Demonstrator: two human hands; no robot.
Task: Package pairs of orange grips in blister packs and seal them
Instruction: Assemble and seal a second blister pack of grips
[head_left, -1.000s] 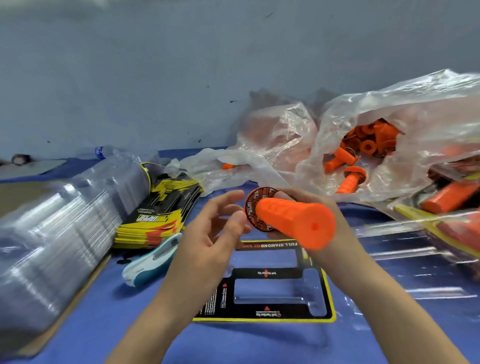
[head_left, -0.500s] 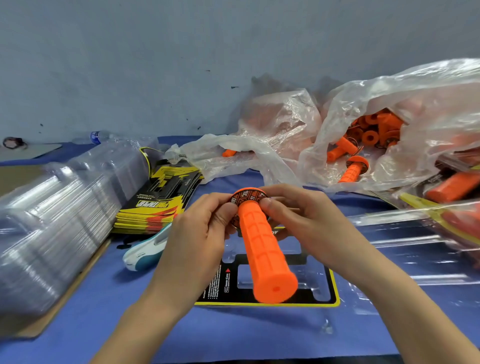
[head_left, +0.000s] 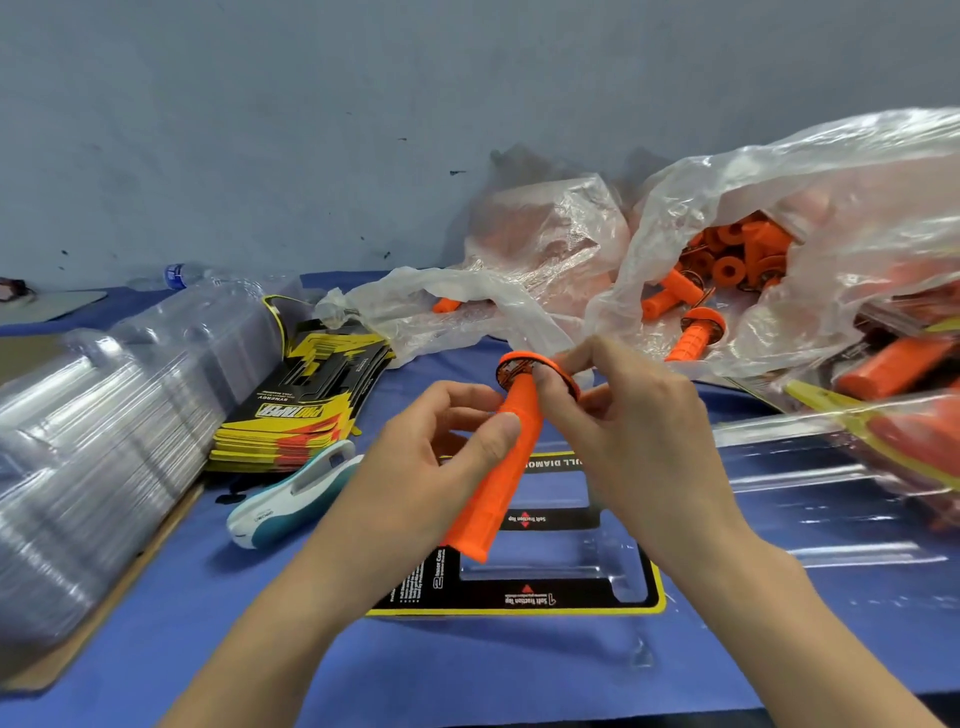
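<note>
In the head view, a blue table top (head_left: 467, 670) fills the lower frame and ends at a plain, scuffed grey-blue wall (head_left: 311, 130) across the top. At centre, an orange grip (head_left: 498, 478) is held in the air above a black-and-yellow printed card (head_left: 571, 587) lying in a clear blister tray (head_left: 639, 660). The grip is a ribbed, rubbery cylinder, tilted, with its round dark-patterned flange up and away. The left hand (head_left: 415, 467) curls round its shaft with the thumb pressed on it; the right hand (head_left: 639, 441) pinches the flange.

At left lies a glossy stack of clear blister shells (head_left: 104, 441), with a pile of matching cards (head_left: 306, 415) beside it and a white-and-teal hand tool (head_left: 291, 499) just below. At upper right, a crinkled clear plastic bag (head_left: 857, 171) holds loose orange grips (head_left: 727, 260).
</note>
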